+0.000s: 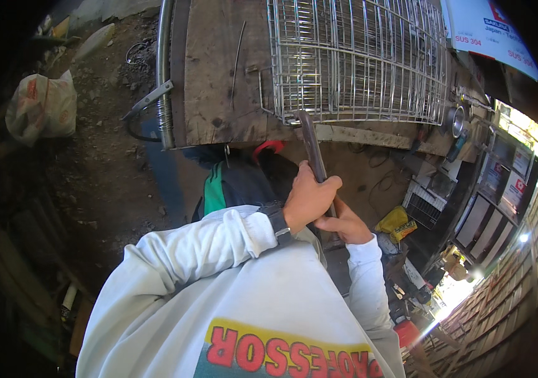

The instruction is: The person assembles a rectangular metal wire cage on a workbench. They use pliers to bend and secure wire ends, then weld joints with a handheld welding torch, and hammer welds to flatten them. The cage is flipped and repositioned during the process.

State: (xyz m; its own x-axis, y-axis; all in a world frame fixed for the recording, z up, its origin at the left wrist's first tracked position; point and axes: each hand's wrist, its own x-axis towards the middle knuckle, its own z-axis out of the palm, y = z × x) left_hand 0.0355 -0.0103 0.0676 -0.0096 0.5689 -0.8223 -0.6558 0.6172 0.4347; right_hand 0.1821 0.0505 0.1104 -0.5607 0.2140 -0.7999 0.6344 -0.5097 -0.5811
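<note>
In front of my body, both hands are closed round a long, narrow, dark brown bar-like object (312, 142); its exact kind cannot be made out. My left hand (307, 196), with a black watch at the wrist, grips its middle. Just below and to the right, my right hand (347, 222) wraps its lower end, which the fingers partly hide. The object's upper end reaches the near edge of a stack of shiny wire racks (357, 63); whether they touch is unclear. Those racks lie on a worn wooden workbench (215, 94).
A metal tube with a coiled spring (165, 116) runs along the bench's left edge. A thin metal rod (238, 63) lies on the wood. To the left, a white plastic bag (42, 107) rests on dirt ground. A yellow bag (393, 222) and clutter lie at the right.
</note>
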